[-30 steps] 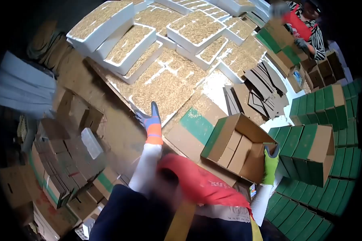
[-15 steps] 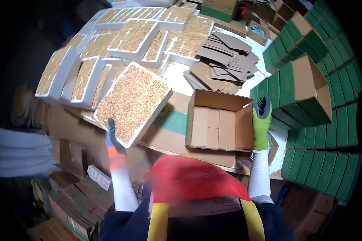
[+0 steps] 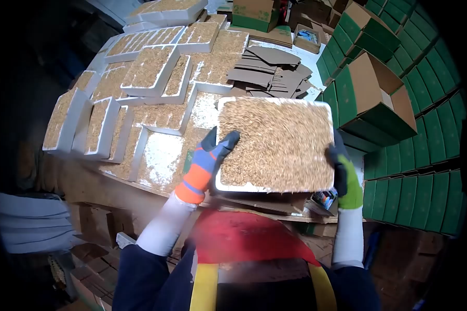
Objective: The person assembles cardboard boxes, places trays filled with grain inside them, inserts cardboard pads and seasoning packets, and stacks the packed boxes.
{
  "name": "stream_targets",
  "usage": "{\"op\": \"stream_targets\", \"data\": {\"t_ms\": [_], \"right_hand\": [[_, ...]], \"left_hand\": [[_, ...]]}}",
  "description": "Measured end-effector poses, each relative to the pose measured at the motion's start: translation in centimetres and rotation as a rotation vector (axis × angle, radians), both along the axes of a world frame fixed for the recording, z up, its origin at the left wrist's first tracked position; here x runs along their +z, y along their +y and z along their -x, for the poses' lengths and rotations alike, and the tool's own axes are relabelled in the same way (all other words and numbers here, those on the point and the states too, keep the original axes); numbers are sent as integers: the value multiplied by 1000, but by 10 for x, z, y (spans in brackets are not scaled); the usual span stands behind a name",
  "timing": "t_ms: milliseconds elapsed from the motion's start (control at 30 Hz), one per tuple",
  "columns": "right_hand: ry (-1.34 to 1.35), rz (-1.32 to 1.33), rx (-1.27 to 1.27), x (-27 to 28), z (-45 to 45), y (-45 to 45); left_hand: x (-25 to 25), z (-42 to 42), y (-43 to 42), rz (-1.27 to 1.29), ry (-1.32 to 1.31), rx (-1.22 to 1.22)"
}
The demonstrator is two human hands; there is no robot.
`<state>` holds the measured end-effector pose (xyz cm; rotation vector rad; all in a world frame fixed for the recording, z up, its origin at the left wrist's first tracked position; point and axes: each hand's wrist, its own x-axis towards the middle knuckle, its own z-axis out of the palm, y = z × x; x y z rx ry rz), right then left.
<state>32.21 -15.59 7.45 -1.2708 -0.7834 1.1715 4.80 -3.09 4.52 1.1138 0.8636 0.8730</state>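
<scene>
A white foam tray (image 3: 275, 145), filled with tan husk-like flakes, is held level in front of me. My left hand (image 3: 213, 150) grips its left side, the thumb lying over the rim. On the opposite side my right hand (image 3: 343, 168), in a green and dark glove, clasps the edge. Beneath the tray a little brown cardboard (image 3: 264, 201) shows; the open carton there is otherwise hidden. Blur softens the flakes.
More flake-filled foam trays (image 3: 150, 70) cover the left of the table, some stacked. Flat cardboard pieces (image 3: 270, 70) lie behind the held tray. Green cartons (image 3: 415, 199) are stacked at the right, with an open carton (image 3: 381, 98) on top.
The foam tray has moved right and is now between both hands, over where the open carton stood. My right hand has left the carton's edge for the tray. The view has shifted.
</scene>
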Motion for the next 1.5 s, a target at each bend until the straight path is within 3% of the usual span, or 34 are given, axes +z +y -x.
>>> {"op": "stream_targets", "data": {"t_ms": [33,67,100,133,167,233,267,300,367,400,533,633,667,767,800,833,900,1033,1100,1133,1167,1267,1300,1367,1433,1500], "right_hand": [[-175,130,-94,2,10,-4],[-14,51,-92,13,24,-10],[-22,61,-93,11,29,-15],[-56,43,-143,7,33,-20],[-89,28,-194,3,36,-25],[-45,39,-149,1,34,-32],[35,57,-160,6,37,-33],[113,72,-168,10,41,-32],[79,85,-182,13,45,-34],[24,100,-183,21,49,-36],[-148,157,-183,25,48,-36],[-200,261,-138,28,45,-22],[-143,255,-138,30,46,-17],[-136,250,-173,17,34,-6],[-183,264,-188,10,29,-4],[-230,280,-201,7,26,-1],[-73,283,-179,12,20,5],[15,246,-203,5,15,17],[-258,258,-176,-18,10,14],[-263,242,-257,-22,21,14],[-443,185,-267,-33,23,16],[-553,453,-157,-42,26,21],[-751,507,-112,-47,21,25],[-1231,689,31,-53,11,39],[-1330,676,23,-59,9,49],[-1481,639,296,-78,-2,56]], "left_hand": [[-2,1,-3,-11,-14,-14],[-6,2,-4,-277,202,71],[-9,3,-3,-546,418,155],[-3,15,3,-1107,813,207],[3,20,9,-1207,795,177],[-44,31,16,-696,560,9],[-77,44,15,-762,613,-22],[-69,43,14,-757,605,-18],[-44,39,15,-476,836,-270],[-50,37,18,-408,704,-302],[-69,34,0,-657,497,-170],[-56,35,-7,-731,595,-187],[-49,36,-4,-606,647,-245],[-69,38,12,-601,613,-265],[-69,34,14,-776,391,-114],[-67,36,16,-775,385,-127],[-55,41,20,-536,606,-331],[-67,38,26,-720,641,-317],[-81,35,33,-810,539,-240],[-77,34,33,-722,574,-267],[-73,33,33,-635,614,-295],[-72,29,35,-647,697,-281],[-71,28,37,-599,778,-302],[-76,27,50,-675,686,-277],[-73,30,79,-343,474,-282],[-128,17,150,-343,362,-106]]}}
